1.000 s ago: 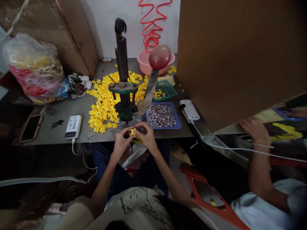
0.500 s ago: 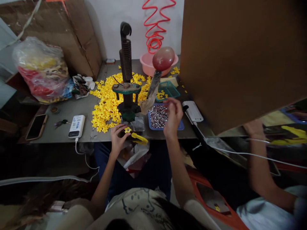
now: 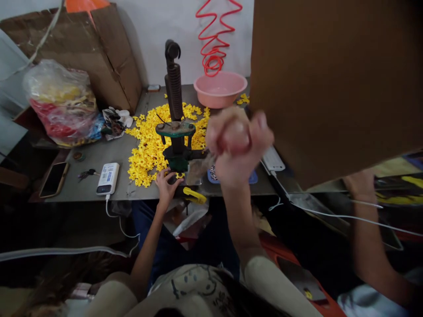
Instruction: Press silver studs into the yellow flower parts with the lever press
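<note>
My left hand (image 3: 165,187) is at the base of a dark green hand press (image 3: 178,164), thumb and fingers pinching a small yellow plastic piece (image 3: 179,175) under the press head. Its fingertips are partly hidden by the press. My right hand (image 3: 231,165), slightly blurred, is wrapped round the red ball knob (image 3: 236,134) of the press lever, which now sits lower and nearer to me. Behind that hand, a blue tray (image 3: 253,178) of small shiny metal parts is mostly covered. A heap of yellow flower-shaped pieces (image 3: 145,147) spreads behind and left of the press.
A pink basin (image 3: 220,90) stands at the back under a red coiled hose (image 3: 211,44). A large cardboard sheet (image 3: 330,88) blocks the right. A power bank (image 3: 108,178) and a phone (image 3: 53,179) lie at left. Another person's arm (image 3: 366,220) is at right.
My right hand has gone from open above the tray to gripping the lever's knob, and the lever has come down. My left hand has moved the yellow piece in under the press head.
</note>
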`<action>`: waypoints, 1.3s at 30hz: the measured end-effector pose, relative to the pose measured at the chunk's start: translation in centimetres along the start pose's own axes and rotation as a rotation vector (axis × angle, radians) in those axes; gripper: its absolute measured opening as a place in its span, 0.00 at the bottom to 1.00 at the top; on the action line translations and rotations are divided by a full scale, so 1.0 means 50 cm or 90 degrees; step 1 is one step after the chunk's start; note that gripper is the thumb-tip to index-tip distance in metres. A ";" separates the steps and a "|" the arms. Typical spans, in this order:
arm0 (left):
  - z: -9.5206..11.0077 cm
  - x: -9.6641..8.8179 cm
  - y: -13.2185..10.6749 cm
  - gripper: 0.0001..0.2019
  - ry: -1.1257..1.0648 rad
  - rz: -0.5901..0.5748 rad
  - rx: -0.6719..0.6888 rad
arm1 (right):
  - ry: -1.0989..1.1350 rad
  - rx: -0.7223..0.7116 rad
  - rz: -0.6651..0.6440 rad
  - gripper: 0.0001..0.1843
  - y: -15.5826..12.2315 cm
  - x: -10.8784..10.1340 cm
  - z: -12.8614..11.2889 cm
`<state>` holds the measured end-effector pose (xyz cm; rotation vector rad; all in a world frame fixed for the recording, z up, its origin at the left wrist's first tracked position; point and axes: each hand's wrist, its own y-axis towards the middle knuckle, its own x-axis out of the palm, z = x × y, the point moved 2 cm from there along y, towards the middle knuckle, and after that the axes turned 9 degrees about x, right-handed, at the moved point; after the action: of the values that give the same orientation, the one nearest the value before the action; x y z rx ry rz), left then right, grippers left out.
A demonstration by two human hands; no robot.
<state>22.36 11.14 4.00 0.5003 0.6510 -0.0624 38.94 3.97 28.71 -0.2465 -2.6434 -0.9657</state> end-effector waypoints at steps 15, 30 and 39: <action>0.006 -0.081 -0.176 0.14 -0.146 -0.200 0.010 | -0.783 0.379 0.010 0.23 -0.147 -0.305 0.174; -0.061 -0.131 0.046 0.17 0.092 -0.240 0.193 | -0.996 0.348 -0.079 0.11 -0.183 -0.366 0.235; -0.094 -0.150 0.089 0.14 -0.001 -0.269 0.180 | -0.959 0.357 -0.010 0.06 -0.182 -0.378 0.218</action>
<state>14.64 16.48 7.17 0.6270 0.7419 -0.5588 51.67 3.18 8.80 -1.1615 -4.0031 0.2632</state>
